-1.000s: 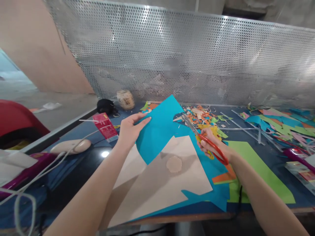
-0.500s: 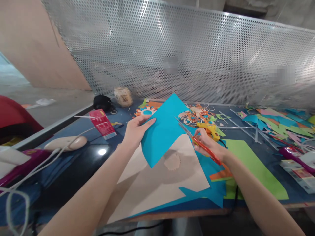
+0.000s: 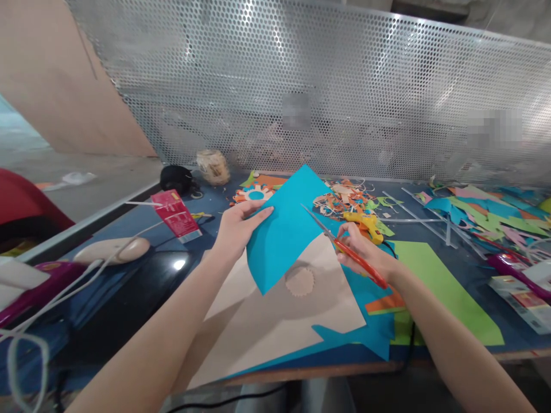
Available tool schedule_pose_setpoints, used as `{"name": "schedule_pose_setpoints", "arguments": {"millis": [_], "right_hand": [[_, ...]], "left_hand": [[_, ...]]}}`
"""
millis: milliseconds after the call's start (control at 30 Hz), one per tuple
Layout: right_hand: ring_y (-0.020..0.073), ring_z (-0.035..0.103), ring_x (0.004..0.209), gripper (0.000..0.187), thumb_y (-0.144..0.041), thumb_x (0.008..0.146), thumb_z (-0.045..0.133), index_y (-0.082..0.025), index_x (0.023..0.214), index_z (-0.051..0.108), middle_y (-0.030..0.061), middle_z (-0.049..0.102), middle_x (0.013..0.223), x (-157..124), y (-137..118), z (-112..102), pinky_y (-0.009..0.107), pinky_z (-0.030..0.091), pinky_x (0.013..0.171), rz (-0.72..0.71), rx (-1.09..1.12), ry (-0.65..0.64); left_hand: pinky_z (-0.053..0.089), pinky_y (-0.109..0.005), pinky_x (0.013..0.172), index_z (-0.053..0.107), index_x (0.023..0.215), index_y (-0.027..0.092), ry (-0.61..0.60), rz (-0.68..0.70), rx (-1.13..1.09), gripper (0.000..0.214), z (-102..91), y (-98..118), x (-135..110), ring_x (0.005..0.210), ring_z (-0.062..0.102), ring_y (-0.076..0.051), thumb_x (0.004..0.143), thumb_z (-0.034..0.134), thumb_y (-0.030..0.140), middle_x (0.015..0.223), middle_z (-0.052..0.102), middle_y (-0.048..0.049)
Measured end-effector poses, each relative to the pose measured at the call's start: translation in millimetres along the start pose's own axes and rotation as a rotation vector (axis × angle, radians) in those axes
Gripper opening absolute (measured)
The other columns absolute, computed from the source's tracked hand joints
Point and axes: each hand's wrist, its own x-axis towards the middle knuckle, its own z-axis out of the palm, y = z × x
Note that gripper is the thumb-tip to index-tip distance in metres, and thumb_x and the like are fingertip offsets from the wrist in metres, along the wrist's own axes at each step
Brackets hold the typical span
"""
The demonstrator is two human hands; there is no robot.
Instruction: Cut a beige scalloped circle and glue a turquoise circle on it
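Observation:
My left hand (image 3: pixel 243 226) pinches the left edge of a blue sheet of paper (image 3: pixel 288 226), thumb on the near face, and holds it tilted above the table. Red-handled scissors (image 3: pixel 359 261) are gripped in my right hand (image 3: pixel 357 246). Their blades point up and left, and the tips overlap the right part of the blue sheet. Whether they cut into it I cannot tell. Underneath lies a large pale beige sheet (image 3: pixel 275 332) with a small scalloped beige disc (image 3: pixel 300 281) on it. More blue paper (image 3: pixel 374 338) sticks out from below the beige sheet.
A yellow glue gun (image 3: pixel 365 225) and a heap of paper scraps (image 3: pixel 346 196) lie behind my right hand. Green paper (image 3: pixel 439 292) is at the right, a pink drink carton (image 3: pixel 176 215) at the left. A perforated metal panel (image 3: pixel 258 74) closes off the back.
The scissors' tips have shifted slightly left over the blue sheet. My left hand keeps its hold, nearly unmoved. The whole view has shifted a little.

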Motion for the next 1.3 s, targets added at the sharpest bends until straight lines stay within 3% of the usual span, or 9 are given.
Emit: {"name": "schedule_pose_setpoints", "arguments": {"millis": [200,367,567,767,967,1133,1300], "right_hand": [[0.0075,0.031,0.045,0.041,-0.053,0.081,0.054,-0.026,0.094,0.027,-0.0111,0.039,0.063,-1,-2,1,0.020,0.029,0.041,0.023,0.015,0.008],[0.0085,0.038,0.051,0.046,-0.052,0.079,0.059,-0.024,0.099,0.029,-0.0080,0.044,0.069,0,-1,1,0.021,0.032,0.042,0.026,0.010,0.009],[0.0089,0.035,0.047,0.044,-0.056,0.083,0.054,-0.024,0.099,0.027,-0.0108,0.041,0.060,1,4,1,0.023,0.031,0.045,0.035,-0.019,0.028],[0.0081,0.038,0.047,0.055,-0.062,0.079,0.055,-0.024,0.105,0.027,-0.0084,0.044,0.068,1,5,2,0.024,0.035,0.045,0.011,-0.030,0.030],[0.0072,0.036,0.043,0.050,-0.060,0.084,0.051,-0.024,0.110,0.026,-0.0106,0.042,0.063,1,6,4,0.021,0.034,0.042,0.023,-0.024,0.035],[0.0100,0.044,0.054,0.061,-0.064,0.080,0.052,-0.022,0.114,0.025,-0.0076,0.044,0.069,1,6,9,0.024,0.042,0.051,-0.019,-0.001,0.062],[0.0112,0.044,0.053,0.066,-0.066,0.079,0.053,-0.021,0.118,0.025,-0.0083,0.040,0.066,3,8,14,0.026,0.041,0.052,-0.025,0.022,0.100]], "left_hand": [[0.049,-0.039,0.087,0.073,0.089,0.020,0.001,0.009,0.022,0.045,0.3,0,0,0.098,0.063,-0.028,0.054,0.081,0.047,0.098,0.074,-0.0068],[0.046,-0.041,0.092,0.074,0.087,0.019,-0.030,0.048,0.063,0.045,1.2,6,-5,0.101,0.062,-0.029,0.054,0.081,0.048,0.099,0.073,-0.0076],[0.045,-0.042,0.094,0.073,0.086,0.019,-0.033,0.058,0.088,0.044,0.5,5,-4,0.101,0.062,-0.029,0.055,0.079,0.049,0.098,0.073,-0.0076],[0.049,-0.040,0.089,0.075,0.081,0.021,-0.113,0.068,0.093,0.037,1.6,5,-5,0.097,0.064,-0.028,0.055,0.080,0.048,0.092,0.074,-0.0061],[0.049,-0.041,0.090,0.075,0.082,0.021,-0.114,0.037,0.088,0.042,3.7,7,-6,0.098,0.064,-0.029,0.052,0.081,0.050,0.095,0.074,-0.0064],[0.051,-0.037,0.080,0.074,0.082,0.019,-0.216,-0.042,0.074,0.046,7.2,12,-12,0.089,0.065,-0.026,0.050,0.081,0.052,0.092,0.074,-0.0067],[0.049,-0.033,0.083,0.074,0.087,0.019,-0.293,-0.059,0.093,0.045,8.3,16,-17,0.092,0.064,-0.024,0.056,0.079,0.051,0.096,0.074,-0.0054]]}}
